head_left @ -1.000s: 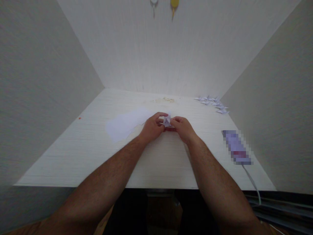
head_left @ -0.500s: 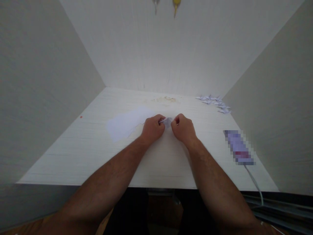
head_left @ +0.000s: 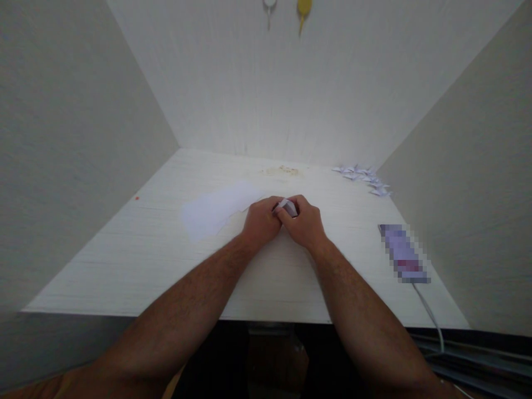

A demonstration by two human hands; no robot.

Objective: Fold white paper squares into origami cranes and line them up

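My left hand (head_left: 260,220) and my right hand (head_left: 305,223) meet at the middle of the white table (head_left: 145,260), knuckles touching. Both are closed on one small folded piece of white paper (head_left: 287,206), pinched between their fingertips just above the tabletop. Most of the paper is hidden by the fingers. A flat sheet of white paper (head_left: 216,210) lies on the table just left of my left hand.
Several small folded paper pieces (head_left: 366,178) lie in a cluster at the back right corner. A blurred-out phone-like object (head_left: 403,254) with a white cable (head_left: 430,316) lies near the right edge. Walls enclose the table on three sides. A faint stain (head_left: 285,170) marks the back.
My hands have drawn together from slightly apart until they touch, and the folded paper between them has been turned and pressed smaller.
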